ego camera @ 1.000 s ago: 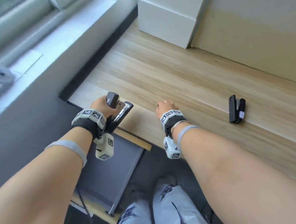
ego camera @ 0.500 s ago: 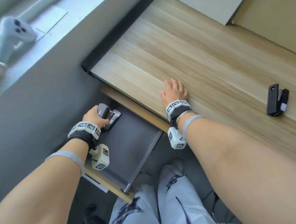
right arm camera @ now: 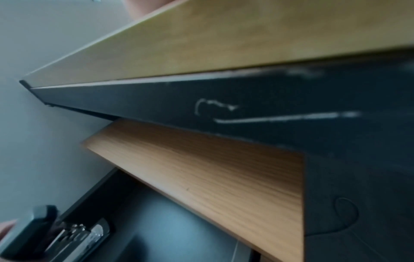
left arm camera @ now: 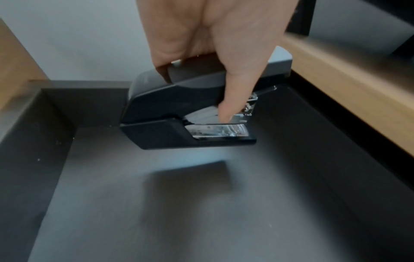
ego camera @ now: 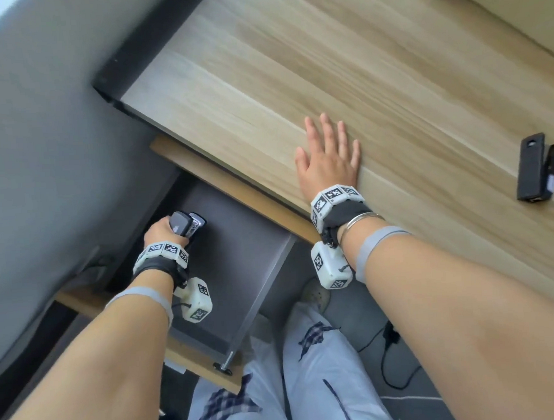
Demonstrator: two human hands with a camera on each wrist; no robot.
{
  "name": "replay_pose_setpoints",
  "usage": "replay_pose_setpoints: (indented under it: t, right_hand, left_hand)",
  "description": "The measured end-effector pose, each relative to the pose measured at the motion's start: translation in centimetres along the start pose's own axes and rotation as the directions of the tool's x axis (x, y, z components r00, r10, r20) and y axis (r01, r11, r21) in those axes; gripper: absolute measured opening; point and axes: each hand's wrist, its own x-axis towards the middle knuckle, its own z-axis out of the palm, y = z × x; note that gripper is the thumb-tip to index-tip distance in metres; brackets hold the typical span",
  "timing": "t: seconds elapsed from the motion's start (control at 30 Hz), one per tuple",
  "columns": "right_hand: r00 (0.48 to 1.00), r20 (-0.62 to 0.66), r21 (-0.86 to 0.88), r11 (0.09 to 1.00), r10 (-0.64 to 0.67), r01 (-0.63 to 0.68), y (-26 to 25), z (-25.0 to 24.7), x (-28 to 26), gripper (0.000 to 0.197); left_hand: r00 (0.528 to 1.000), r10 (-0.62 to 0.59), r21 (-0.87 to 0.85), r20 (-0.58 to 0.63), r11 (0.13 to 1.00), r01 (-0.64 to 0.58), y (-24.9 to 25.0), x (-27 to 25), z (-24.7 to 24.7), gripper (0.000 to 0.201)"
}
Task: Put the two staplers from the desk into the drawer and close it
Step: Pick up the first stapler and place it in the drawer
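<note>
My left hand [ego camera: 163, 231] grips a large dark grey stapler [ego camera: 187, 223] and holds it low inside the open drawer [ego camera: 240, 270], near its far left corner. In the left wrist view the stapler [left arm camera: 179, 113] hangs just above the dark drawer floor [left arm camera: 201, 203], casting a shadow on it; my fingers [left arm camera: 233, 99] curl over its top. The same stapler [right arm camera: 67, 235] shows at the bottom left of the right wrist view. A second, smaller black stapler [ego camera: 539, 171] lies on the wooden desk [ego camera: 358, 75] at the right. My right hand [ego camera: 329, 156] lies flat on the desk near its front edge, fingers straight.
The drawer is pulled out below the desk's front edge [right arm camera: 201, 58], with a wooden front panel [ego camera: 197, 364] toward me. A grey wall [ego camera: 37, 127] runs along the left. My legs [ego camera: 280, 388] and a black cable [ego camera: 391, 349] are on the floor below.
My left hand carried the large stapler from the desk edge down into the drawer. My right hand uncurled and now lies flat on the desk. The view tilted downward.
</note>
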Motion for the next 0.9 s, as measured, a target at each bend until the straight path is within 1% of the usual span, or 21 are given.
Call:
replay_pose_setpoints:
  t: [0.1,0.23,0.4,0.6,0.67,0.8,0.9]
  right_hand:
    - [1.000,-0.015,-0.006,1.000,0.006,-0.006,0.0,0.2,0.0,0.058]
    - [1.000,-0.021,-0.017,1.000,0.005,-0.005,0.0,0.2,0.0,0.058]
    - [0.999,-0.036,-0.018,1.000,0.003,-0.004,0.0,0.4,0.0,0.058]
    - [0.999,-0.047,-0.006,1.000,0.003,-0.003,0.0,0.4,0.0,0.058]
    - [0.999,-0.044,-0.014,1.000,0.000,0.000,0.0,0.3,0.0,0.058]
    - [0.999,-0.041,-0.007,1.000,0.007,-0.008,-0.1,0.2,0.0,0.058]
    - [0.999,-0.031,0.015,1.000,0.011,-0.011,-0.2,0.0,-0.1,0.057]
  left_hand:
    - [0.999,-0.037,-0.019,0.007,0.999,0.037,-0.3,1.3,1.3,0.019]
    - [0.997,-0.074,-0.063,-0.002,0.995,0.073,-0.5,2.6,2.4,0.030]
    - [0.998,-0.053,-0.024,-0.036,0.998,0.052,-0.7,4.1,3.4,0.036]
    - [0.998,-0.049,-0.001,-0.045,0.999,0.049,-0.8,4.4,4.5,0.042]
    - [0.999,-0.045,0.013,-0.009,0.999,0.045,-0.6,4.6,4.4,0.050]
    - [0.994,-0.073,0.026,0.076,0.997,0.071,-0.5,4.6,3.3,0.074]
    - [0.995,-0.062,0.034,0.084,0.998,0.059,-0.1,3.4,1.9,0.076]
